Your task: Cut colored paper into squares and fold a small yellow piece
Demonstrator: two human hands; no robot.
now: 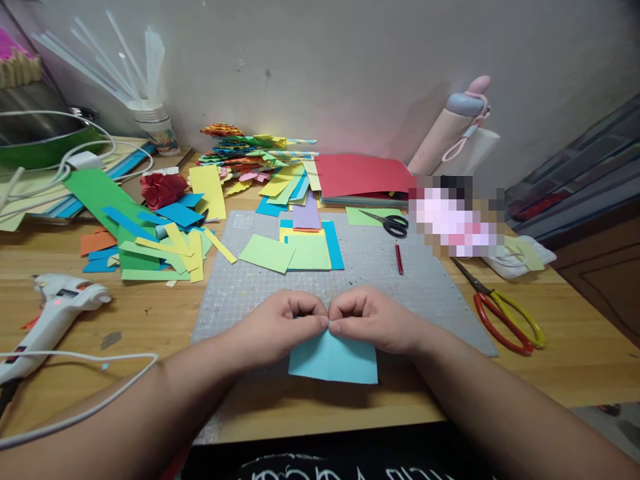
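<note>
A light blue sheet of paper hangs from both hands over the near part of the grey cutting mat. My left hand pinches its top edge near the middle, thumb on the near side. Right beside it, my right hand pinches the same edge, the two thumb tips almost touching. A faint upright crease runs down the sheet. The fingertips behind the paper are partly hidden. Beyond the hands, light green pieces of paper lie on the mat with yellow, blue and purple ones.
Black scissors and a red pencil lie on the mat. Larger red-and-yellow-handled scissors rest at right. At left are a glue gun with its white cord and scattered paper strips. A pink bottle leans against the wall.
</note>
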